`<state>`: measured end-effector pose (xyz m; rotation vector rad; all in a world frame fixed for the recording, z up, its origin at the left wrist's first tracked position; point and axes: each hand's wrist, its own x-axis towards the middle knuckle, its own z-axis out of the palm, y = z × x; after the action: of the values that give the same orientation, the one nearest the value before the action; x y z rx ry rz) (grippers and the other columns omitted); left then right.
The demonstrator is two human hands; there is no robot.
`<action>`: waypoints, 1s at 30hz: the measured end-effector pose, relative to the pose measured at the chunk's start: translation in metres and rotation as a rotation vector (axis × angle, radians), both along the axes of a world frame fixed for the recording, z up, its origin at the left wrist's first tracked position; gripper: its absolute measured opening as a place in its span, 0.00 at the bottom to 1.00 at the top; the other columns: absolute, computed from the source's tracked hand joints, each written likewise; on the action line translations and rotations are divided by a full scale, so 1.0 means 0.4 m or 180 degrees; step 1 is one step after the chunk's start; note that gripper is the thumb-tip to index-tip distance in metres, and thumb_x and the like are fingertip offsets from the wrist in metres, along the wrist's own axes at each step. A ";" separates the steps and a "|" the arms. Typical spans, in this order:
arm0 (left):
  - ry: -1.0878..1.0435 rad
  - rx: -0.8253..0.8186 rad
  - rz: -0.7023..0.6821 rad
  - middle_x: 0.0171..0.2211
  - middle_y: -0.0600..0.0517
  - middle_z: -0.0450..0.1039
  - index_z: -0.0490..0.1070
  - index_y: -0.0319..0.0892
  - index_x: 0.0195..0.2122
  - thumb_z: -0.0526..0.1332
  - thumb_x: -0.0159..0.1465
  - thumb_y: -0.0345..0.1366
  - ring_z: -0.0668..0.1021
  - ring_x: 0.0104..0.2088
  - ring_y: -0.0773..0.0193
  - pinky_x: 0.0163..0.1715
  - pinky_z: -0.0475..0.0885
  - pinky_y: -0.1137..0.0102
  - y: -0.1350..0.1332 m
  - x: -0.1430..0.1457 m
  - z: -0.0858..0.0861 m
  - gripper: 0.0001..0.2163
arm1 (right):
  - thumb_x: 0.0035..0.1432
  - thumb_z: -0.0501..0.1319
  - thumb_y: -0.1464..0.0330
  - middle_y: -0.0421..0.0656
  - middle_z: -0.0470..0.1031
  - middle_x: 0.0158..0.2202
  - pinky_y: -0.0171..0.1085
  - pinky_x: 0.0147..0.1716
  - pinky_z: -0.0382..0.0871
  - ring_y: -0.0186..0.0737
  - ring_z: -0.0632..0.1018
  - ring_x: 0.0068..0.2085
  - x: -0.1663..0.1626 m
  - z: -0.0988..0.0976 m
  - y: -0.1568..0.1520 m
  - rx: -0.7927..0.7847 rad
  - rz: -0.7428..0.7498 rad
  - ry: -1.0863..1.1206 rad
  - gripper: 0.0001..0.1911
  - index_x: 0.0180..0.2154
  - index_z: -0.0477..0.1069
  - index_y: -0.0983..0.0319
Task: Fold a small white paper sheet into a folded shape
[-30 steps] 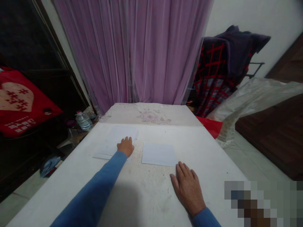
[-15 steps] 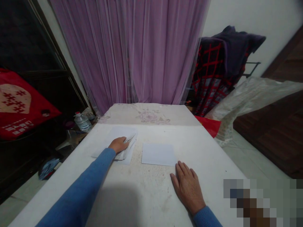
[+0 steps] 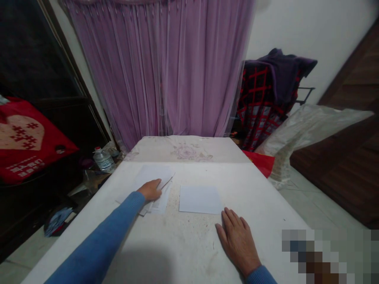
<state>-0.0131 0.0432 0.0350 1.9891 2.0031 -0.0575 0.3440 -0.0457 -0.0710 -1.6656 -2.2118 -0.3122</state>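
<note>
Pinching narrowly between thumb and fingers of the left hand (image 3: 150, 190), at the raised edge of a loose layer of thin white paper sheets (image 3: 155, 173). Lying overlapped and uneven on the left part of the white-topped rectangular bench (image 3: 266, 205), with one corner jutting toward the near side, beneath the wrist. Resting palm down on the bench with the right hand (image 3: 238, 238), fingers extended and close together, thumb out to the side. Pointing with those fingertips at the near right corner of a flat white rectangle of paper (image 3: 199, 199), too close to tell if touching or just beside. Set, like that paper, between the two hands. Covered along both forearms by blue knitted sleeves (image 3: 103, 236). Draped at the bench's far end with a pale cloth (image 3: 160, 146) printed with a faded pink flower. Hung beyond with long gathered purple curtains (image 3: 189, 79). To the left, leading to a clear plastic bottle with a red cap (image 3: 103, 161) and a bright red bag with a pale heart print (image 3: 47, 142). To the right, leading to red-and-black plaid cloth (image 3: 254, 85) under a dark purple garment (image 3: 282, 75), with crumpled translucent plastic sheeting (image 3: 296, 130) lower down.
</note>
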 end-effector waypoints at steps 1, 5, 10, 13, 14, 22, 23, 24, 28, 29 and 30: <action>0.0051 0.0009 -0.0042 0.63 0.44 0.62 0.60 0.37 0.62 0.57 0.55 0.31 0.66 0.62 0.58 0.59 0.60 0.70 -0.003 0.014 -0.008 0.31 | 0.63 0.51 0.59 0.52 0.69 0.59 0.50 0.57 0.58 0.51 0.69 0.59 0.000 0.000 0.000 -0.0002 -0.0005 -0.0003 0.23 0.53 0.69 0.65; 0.0286 0.0122 -0.0050 0.64 0.42 0.59 0.57 0.37 0.63 0.54 0.56 0.25 0.64 0.63 0.59 0.61 0.58 0.69 -0.012 0.055 -0.029 0.31 | 0.64 0.51 0.58 0.52 0.69 0.59 0.50 0.57 0.58 0.51 0.68 0.59 -0.001 -0.001 0.000 -0.0020 -0.0003 -0.0029 0.24 0.54 0.69 0.66; 0.0693 0.0370 0.0226 0.57 0.38 0.68 0.64 0.37 0.57 0.51 0.59 0.23 0.73 0.55 0.57 0.53 0.66 0.67 -0.044 0.067 -0.020 0.24 | 0.64 0.52 0.59 0.52 0.69 0.59 0.50 0.57 0.57 0.50 0.68 0.59 -0.001 -0.004 0.001 -0.0002 0.0014 0.0001 0.23 0.54 0.69 0.65; 0.0969 0.0462 0.0411 0.48 0.37 0.73 0.70 0.38 0.48 0.50 0.61 0.25 0.77 0.48 0.53 0.46 0.71 0.63 -0.069 0.054 0.020 0.16 | 0.64 0.52 0.59 0.52 0.69 0.59 0.50 0.57 0.57 0.50 0.68 0.59 0.000 -0.004 -0.001 0.0011 0.0016 0.0041 0.23 0.54 0.69 0.65; 0.1038 0.0505 0.0428 0.46 0.37 0.74 0.71 0.38 0.47 0.49 0.62 0.26 0.78 0.46 0.52 0.44 0.71 0.62 -0.075 0.043 0.044 0.16 | 0.64 0.52 0.60 0.51 0.69 0.59 0.50 0.58 0.57 0.50 0.68 0.59 0.000 -0.003 -0.001 0.0011 0.0011 0.0056 0.23 0.54 0.69 0.64; 0.1406 0.1152 0.0913 0.43 0.39 0.76 0.69 0.39 0.50 0.47 0.67 0.37 0.78 0.44 0.46 0.40 0.71 0.61 -0.071 -0.140 0.328 0.17 | 0.63 0.52 0.61 0.52 0.70 0.57 0.51 0.56 0.58 0.52 0.69 0.58 -0.002 -0.003 0.001 0.0018 0.0045 0.0111 0.22 0.53 0.69 0.66; 0.1406 0.1210 0.0955 0.44 0.40 0.76 0.69 0.40 0.51 0.48 0.66 0.38 0.78 0.45 0.47 0.40 0.70 0.62 -0.071 -0.161 0.351 0.17 | 0.63 0.52 0.61 0.53 0.70 0.57 0.51 0.56 0.58 0.52 0.69 0.58 -0.002 -0.005 0.002 0.0037 0.0050 0.0120 0.22 0.53 0.69 0.66; 0.1340 0.1286 0.1001 0.44 0.42 0.77 0.70 0.41 0.51 0.49 0.65 0.38 0.78 0.45 0.49 0.40 0.70 0.65 -0.071 -0.178 0.367 0.17 | 0.63 0.52 0.61 0.53 0.70 0.57 0.51 0.56 0.58 0.52 0.69 0.58 -0.001 -0.008 0.003 0.0059 0.0048 0.0130 0.22 0.53 0.69 0.66; 0.0822 0.1576 0.1097 0.44 0.46 0.77 0.70 0.41 0.52 0.52 0.63 0.40 0.79 0.42 0.54 0.38 0.69 0.69 -0.072 -0.224 0.380 0.18 | 0.63 0.51 0.61 0.52 0.70 0.57 0.52 0.57 0.57 0.51 0.69 0.58 0.002 -0.015 0.005 0.0093 0.0041 0.0174 0.22 0.53 0.69 0.65; 0.0779 0.1591 0.1118 0.44 0.46 0.77 0.69 0.41 0.53 0.51 0.63 0.40 0.79 0.41 0.54 0.38 0.69 0.69 -0.072 -0.231 0.376 0.19 | 0.63 0.51 0.61 0.52 0.70 0.57 0.52 0.57 0.57 0.51 0.69 0.58 0.003 -0.015 0.005 0.0081 0.0048 0.0182 0.21 0.53 0.69 0.64; 0.0787 0.1594 0.1130 0.45 0.46 0.77 0.69 0.41 0.53 0.51 0.63 0.40 0.78 0.42 0.54 0.39 0.69 0.69 -0.072 -0.235 0.372 0.19 | 0.63 0.51 0.61 0.52 0.70 0.57 0.52 0.57 0.57 0.52 0.69 0.58 0.004 -0.014 0.004 0.0068 0.0053 0.0189 0.22 0.52 0.69 0.64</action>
<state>-0.1071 0.0143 0.1838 1.9258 2.7188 0.3244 0.3455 -0.0440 -0.0766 -1.6235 -2.1706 -0.2774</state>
